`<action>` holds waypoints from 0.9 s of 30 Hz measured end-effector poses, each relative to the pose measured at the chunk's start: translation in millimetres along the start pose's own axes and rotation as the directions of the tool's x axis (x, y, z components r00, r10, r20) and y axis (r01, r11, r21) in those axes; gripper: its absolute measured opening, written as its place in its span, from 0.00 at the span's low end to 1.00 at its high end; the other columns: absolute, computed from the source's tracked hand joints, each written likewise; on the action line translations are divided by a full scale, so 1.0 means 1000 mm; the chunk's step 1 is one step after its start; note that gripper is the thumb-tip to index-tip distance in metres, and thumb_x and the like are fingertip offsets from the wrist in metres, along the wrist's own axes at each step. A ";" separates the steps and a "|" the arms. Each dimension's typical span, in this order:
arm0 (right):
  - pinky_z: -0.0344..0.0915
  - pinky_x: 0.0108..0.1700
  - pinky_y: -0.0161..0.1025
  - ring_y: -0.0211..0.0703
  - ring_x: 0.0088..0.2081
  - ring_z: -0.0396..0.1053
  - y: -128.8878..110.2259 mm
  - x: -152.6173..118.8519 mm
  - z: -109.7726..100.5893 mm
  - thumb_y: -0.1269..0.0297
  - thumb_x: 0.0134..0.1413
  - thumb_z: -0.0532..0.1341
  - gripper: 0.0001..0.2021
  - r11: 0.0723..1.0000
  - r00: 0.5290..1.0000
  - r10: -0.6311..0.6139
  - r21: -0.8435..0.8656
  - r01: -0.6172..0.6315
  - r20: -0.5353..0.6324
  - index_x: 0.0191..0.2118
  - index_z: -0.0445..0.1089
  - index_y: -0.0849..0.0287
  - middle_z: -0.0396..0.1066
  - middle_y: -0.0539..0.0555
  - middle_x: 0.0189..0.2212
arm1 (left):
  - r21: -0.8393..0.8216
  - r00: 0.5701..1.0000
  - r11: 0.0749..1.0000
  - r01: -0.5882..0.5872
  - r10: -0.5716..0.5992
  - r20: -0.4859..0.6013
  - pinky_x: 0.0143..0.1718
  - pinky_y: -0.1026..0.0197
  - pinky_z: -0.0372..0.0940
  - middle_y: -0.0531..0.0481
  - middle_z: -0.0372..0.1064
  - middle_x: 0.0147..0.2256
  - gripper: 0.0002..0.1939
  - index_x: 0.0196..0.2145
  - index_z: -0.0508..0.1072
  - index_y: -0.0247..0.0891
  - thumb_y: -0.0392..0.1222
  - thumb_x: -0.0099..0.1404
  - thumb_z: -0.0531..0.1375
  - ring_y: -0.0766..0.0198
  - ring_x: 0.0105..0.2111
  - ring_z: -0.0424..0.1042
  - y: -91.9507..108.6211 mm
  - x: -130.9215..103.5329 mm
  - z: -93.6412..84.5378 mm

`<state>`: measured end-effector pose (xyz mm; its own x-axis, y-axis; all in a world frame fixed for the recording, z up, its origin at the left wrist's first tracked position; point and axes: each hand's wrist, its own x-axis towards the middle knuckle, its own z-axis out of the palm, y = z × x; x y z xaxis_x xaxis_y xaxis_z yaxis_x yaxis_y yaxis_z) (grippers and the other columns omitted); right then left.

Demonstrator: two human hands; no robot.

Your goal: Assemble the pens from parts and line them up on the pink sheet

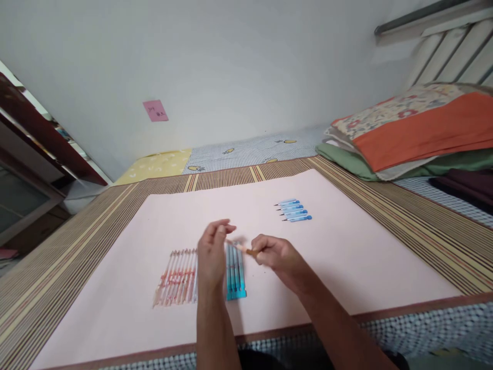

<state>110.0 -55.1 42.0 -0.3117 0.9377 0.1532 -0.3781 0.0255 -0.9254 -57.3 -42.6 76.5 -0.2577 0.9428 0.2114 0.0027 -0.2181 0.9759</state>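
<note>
My right hand (275, 253) is closed round the orange-brown end of a slim pen with a pale barrel (241, 247), held tilted above the pink sheet. The pen's thin end points at my left hand (213, 252), whose thumb and index finger are pressed together. Whatever lies between those fingertips is too small and blurred to make out. Beneath my hands several teal pens (235, 275) lie side by side, partly hidden by the left hand. To the left is a row of several clear pens with reddish patterns (177, 277).
Several blue pens with dark tips (293, 210) lie at the back right of the pink sheet (358, 257). A striped mat (96, 216) lies under it. Folded cloths and an orange pillow (423, 133) are stacked at right. A pink note (155, 110) sticks to the wall.
</note>
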 end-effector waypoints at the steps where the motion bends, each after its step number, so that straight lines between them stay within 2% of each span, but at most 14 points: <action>1: 0.61 0.37 0.38 0.38 0.33 0.63 -0.004 0.002 -0.010 0.66 0.49 0.69 0.04 0.995 0.999 0.025 0.095 -0.021 -0.037 0.32 0.75 0.57 0.69 0.51 0.33 | 0.071 0.993 0.997 -0.012 0.004 0.115 0.44 0.58 0.62 0.47 0.76 0.36 0.13 0.41 0.77 0.38 0.48 0.69 0.57 0.59 0.40 0.73 -0.003 -0.001 0.006; 3: 0.60 0.36 0.37 0.39 0.34 0.63 -0.008 0.004 -0.027 0.64 0.47 0.71 0.06 0.969 0.994 0.060 0.245 -0.036 -0.093 0.31 0.76 0.58 0.70 0.53 0.35 | 0.148 0.956 0.988 -0.050 0.004 0.292 0.44 0.58 0.62 0.48 0.75 0.36 0.15 0.41 0.77 0.38 0.49 0.71 0.55 0.59 0.40 0.72 -0.007 -0.004 0.018; 5: 0.60 0.34 0.36 0.40 0.35 0.63 -0.010 0.004 -0.040 0.61 0.46 0.73 0.08 0.935 0.987 0.065 0.354 -0.010 -0.144 0.30 0.77 0.58 0.70 0.54 0.36 | 0.163 0.916 0.985 -0.057 -0.013 0.401 0.44 0.58 0.61 0.48 0.74 0.35 0.14 0.41 0.77 0.39 0.49 0.71 0.56 0.59 0.39 0.71 -0.012 -0.006 0.030; 8: 0.59 0.31 0.35 0.39 0.34 0.62 -0.011 0.005 -0.054 0.58 0.45 0.74 0.10 0.890 0.968 0.072 0.454 0.046 -0.240 0.30 0.77 0.58 0.70 0.53 0.34 | 0.110 0.852 0.993 0.044 -0.095 0.514 0.38 0.61 0.63 0.50 0.73 0.32 0.11 0.39 0.76 0.37 0.47 0.65 0.63 0.62 0.33 0.71 -0.019 -0.011 0.046; 12: 0.59 0.30 0.34 0.37 0.33 0.62 -0.016 0.006 -0.069 0.56 0.48 0.73 0.11 0.922 0.932 0.041 0.373 0.104 -0.361 0.34 0.79 0.57 0.70 0.52 0.33 | 0.007 0.772 0.970 0.243 -0.197 0.604 0.27 0.63 0.61 0.50 0.72 0.26 0.13 0.33 0.72 0.35 0.48 0.66 0.63 0.68 0.20 0.67 -0.026 -0.020 0.068; 15: 0.60 0.30 0.34 0.35 0.30 0.62 -0.022 0.003 -0.078 0.54 0.47 0.73 0.14 0.959 0.920 0.027 0.270 0.087 -0.390 0.36 0.80 0.59 0.70 0.51 0.32 | -0.114 0.675 0.903 0.414 -0.221 0.704 0.26 0.64 0.62 0.47 0.75 0.26 0.15 0.35 0.71 0.34 0.50 0.67 0.61 0.68 0.19 0.69 -0.030 -0.028 0.082; 18: 0.59 0.27 0.34 0.33 0.26 0.61 -0.027 0.000 -0.083 0.52 0.45 0.74 0.15 0.972 0.918 0.026 0.224 0.069 -0.396 0.34 0.79 0.59 0.68 0.49 0.29 | -0.203 0.602 0.791 0.577 -0.243 0.761 0.25 0.66 0.63 0.45 0.75 0.26 0.16 0.36 0.71 0.32 0.51 0.65 0.64 0.67 0.19 0.70 -0.033 -0.034 0.092; 22: 0.56 0.24 0.34 0.32 0.23 0.59 -0.026 -0.001 -0.085 0.51 0.45 0.74 0.17 0.978 0.913 0.027 0.199 0.060 -0.408 0.32 0.77 0.59 0.68 0.48 0.27 | -0.228 0.546 0.684 0.693 -0.291 0.786 0.26 0.64 0.67 0.44 0.76 0.27 0.17 0.36 0.72 0.31 0.50 0.61 0.67 0.65 0.19 0.73 -0.038 -0.038 0.100; 27: 0.55 0.22 0.34 0.31 0.20 0.57 -0.024 0.000 -0.081 0.50 0.44 0.74 0.18 0.980 0.911 0.049 0.197 0.036 -0.411 0.31 0.76 0.60 0.67 0.48 0.26 | -0.249 0.530 0.634 0.732 -0.301 0.793 0.27 0.63 0.69 0.43 0.76 0.26 0.18 0.36 0.71 0.30 0.49 0.61 0.68 0.64 0.20 0.73 -0.041 -0.037 0.100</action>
<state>189.5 -27.6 36.4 0.0555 0.9973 -0.0479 -0.5534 -0.0092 -0.8329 48.5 -43.6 33.9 0.6283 0.7654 -0.1390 -0.4273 0.4889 0.7605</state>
